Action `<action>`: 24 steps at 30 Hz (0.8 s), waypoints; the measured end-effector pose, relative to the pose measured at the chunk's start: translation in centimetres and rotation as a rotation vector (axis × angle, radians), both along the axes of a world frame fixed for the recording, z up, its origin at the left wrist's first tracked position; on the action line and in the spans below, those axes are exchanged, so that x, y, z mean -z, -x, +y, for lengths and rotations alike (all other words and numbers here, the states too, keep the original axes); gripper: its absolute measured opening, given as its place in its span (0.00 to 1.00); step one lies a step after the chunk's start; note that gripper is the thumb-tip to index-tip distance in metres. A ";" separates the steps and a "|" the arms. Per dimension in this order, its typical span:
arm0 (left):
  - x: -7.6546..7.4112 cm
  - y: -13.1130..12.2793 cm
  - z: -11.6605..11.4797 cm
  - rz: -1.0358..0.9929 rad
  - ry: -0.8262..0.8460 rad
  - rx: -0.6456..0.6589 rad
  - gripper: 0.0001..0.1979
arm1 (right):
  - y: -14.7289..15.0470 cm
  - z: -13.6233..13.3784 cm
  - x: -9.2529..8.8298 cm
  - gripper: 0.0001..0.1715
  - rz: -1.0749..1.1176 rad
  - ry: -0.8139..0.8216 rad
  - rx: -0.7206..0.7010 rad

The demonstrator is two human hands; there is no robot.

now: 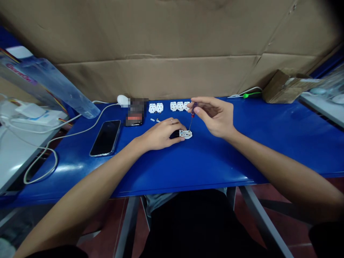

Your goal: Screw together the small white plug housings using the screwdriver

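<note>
My left hand (160, 134) rests on the blue table (204, 161), its fingertips gripping a small white electrical plug body (185, 134) with a dark piece beside it. My right hand (212, 116) is raised above the plug, pinching a small red-handled screwdriver (192, 114) between thumb and fingers. The thin shaft points down, and its tip meets the top of the plug. Behind my hands stands a row of several white plug bodies (173, 106). Small white and metal parts (154, 120) lie just beyond my left hand.
A black smartphone (105, 138) lies left of my hands, and a blurred dark object (135, 113) stands at the back. A white cable (67, 134) loops across the left. A green-handled screwdriver (252, 94) and a cardboard box (285, 87) sit back right against a cardboard wall (161, 53).
</note>
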State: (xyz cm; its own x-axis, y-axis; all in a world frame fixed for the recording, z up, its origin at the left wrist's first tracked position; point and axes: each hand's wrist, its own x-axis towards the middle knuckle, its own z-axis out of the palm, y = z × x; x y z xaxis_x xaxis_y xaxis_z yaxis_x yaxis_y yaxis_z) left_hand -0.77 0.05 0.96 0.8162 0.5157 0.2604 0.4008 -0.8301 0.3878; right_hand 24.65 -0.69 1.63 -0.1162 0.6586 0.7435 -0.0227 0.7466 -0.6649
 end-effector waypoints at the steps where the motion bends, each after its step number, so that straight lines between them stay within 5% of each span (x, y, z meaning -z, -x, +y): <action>1: 0.0 0.0 0.0 -0.001 -0.001 -0.001 0.14 | -0.1 0.0 0.0 0.17 -0.002 -0.006 -0.002; 24: 0.0 0.0 -0.1 0.029 0.008 -0.007 0.15 | 0.1 -0.1 0.0 0.20 0.029 0.057 0.017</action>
State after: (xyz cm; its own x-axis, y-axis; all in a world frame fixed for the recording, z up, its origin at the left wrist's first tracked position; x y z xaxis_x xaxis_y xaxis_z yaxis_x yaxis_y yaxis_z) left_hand -0.77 -0.06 0.97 0.8198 0.5232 0.2327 0.4175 -0.8242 0.3825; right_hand 24.51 -0.78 1.67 -0.0833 0.7013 0.7080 -0.0301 0.7083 -0.7052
